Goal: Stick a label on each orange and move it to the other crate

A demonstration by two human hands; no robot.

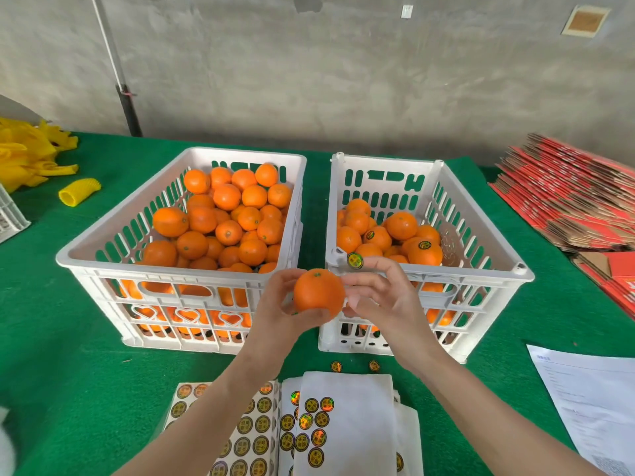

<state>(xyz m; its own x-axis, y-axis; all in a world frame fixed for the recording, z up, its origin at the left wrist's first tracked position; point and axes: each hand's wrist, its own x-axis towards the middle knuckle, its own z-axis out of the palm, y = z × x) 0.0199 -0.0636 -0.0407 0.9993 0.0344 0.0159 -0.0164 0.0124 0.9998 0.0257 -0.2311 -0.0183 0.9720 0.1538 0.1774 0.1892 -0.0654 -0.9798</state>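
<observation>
Here, left hand (275, 305) grips orange (318, 293) — right hand (383, 292), label (355, 261).

You are getting bright, soft, even light from above; only faint shade is gathering under the left crate (103, 269) on the green cloth (68, 338). The holographic label sheets (254, 438) are glinting in rainbow spots. Everything central is looking sharp. The wide lens is bowing the edges, and a white blur (5, 441) is smearing the lower left corner.
</observation>
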